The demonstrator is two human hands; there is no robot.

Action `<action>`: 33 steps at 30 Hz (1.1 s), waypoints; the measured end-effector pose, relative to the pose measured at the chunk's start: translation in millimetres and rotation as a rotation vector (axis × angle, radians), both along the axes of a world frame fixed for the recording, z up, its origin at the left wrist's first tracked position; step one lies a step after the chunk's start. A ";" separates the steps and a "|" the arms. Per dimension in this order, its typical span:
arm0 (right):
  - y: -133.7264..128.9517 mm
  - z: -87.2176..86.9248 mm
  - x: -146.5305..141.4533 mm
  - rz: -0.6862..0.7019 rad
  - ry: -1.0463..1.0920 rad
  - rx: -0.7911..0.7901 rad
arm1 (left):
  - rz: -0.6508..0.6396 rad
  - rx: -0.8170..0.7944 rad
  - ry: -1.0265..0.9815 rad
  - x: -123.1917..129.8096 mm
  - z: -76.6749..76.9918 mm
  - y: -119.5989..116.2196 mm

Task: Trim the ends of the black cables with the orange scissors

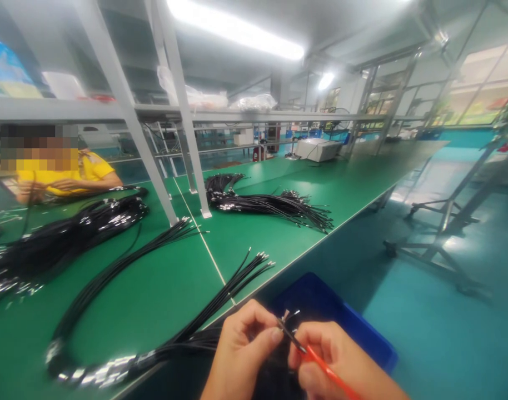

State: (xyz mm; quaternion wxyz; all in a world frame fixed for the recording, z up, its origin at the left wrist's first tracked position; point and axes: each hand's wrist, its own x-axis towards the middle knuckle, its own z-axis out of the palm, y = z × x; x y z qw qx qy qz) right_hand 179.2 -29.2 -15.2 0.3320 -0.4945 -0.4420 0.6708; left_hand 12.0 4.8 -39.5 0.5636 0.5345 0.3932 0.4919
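My left hand [248,344] pinches the end of a black cable [285,329] near the table's front edge. Just right of it, my right hand [327,353] is closed around a tool with red handles [331,373], whose dark tip reaches the cable end between my fingers. A long bundle of black cables [91,289] curves over the green table to the left, with pale tips fanned out near the edge. Part of that bundle passes behind my left hand.
Below the edge sits a blue bin [362,328]. More black cable bundles [258,203] lie on the green table [154,311] around the metal posts [191,111]. Across it, a person in yellow [93,166] handles cable. A wheeled metal frame [441,239] stands at right.
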 end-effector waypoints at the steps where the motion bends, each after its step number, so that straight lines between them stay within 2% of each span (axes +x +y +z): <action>1: 2.8 -3.9 1.6 0.031 -0.022 0.007 | 0.011 -0.004 -0.007 -0.2 -0.5 0.4; 4: 8.3 -14.2 8.4 0.112 0.049 0.049 | 0.065 -0.010 -0.023 4.2 -1.0 0.3; 6: 8.7 -14.9 12.2 0.071 0.150 0.109 | 0.110 0.014 0.042 11.8 -1.7 -0.6; 8: 7.3 -9.6 13.5 -0.097 0.237 0.153 | 0.059 0.069 0.224 20.5 -4.2 -0.5; 11: 5.4 0.3 12.2 -0.387 0.274 0.146 | -0.003 0.211 0.667 23.1 -11.5 6.8; 13: 6.0 1.2 11.8 -0.452 0.277 0.118 | 0.175 0.248 0.914 11.9 -17.4 17.3; 15: 7.9 -2.9 12.4 -0.473 0.301 0.082 | 0.390 0.196 1.054 -7.4 -22.4 29.6; 17: 10.1 -7.8 12.7 -0.477 0.319 0.050 | 0.502 0.138 1.148 -28.4 -26.1 40.5; 19: 11.7 -9.6 11.1 -0.470 0.305 0.049 | 0.524 0.079 1.205 -45.4 -28.6 48.6; 22: 12.9 -7.8 3.3 -0.390 0.263 0.133 | 0.462 -0.028 1.218 -60.3 -30.6 56.1; 24: 14.0 -9.6 -5.0 -0.374 0.114 0.261 | 0.425 -0.086 1.204 -64.9 -30.9 58.8; 26: 15.6 -17.2 -13.7 -0.407 -0.219 0.421 | 0.397 -0.119 1.187 -67.2 -31.2 60.3; 28: 16.9 -29.7 -20.5 -0.358 -0.602 0.530 | 0.363 -0.139 1.168 -68.7 -32.5 61.6; 29: 17.3 -36.5 -22.5 -0.309 -0.723 0.560 | 0.344 -0.148 1.155 -69.6 -33.8 62.5; 31: 17.3 -48.0 -23.6 -0.214 -0.828 0.570 | 0.316 -0.167 1.115 -72.4 -36.8 65.6; 33: 17.0 -52.7 -20.9 -0.200 -0.796 0.545 | 0.302 -0.175 1.051 -77.1 -39.1 70.0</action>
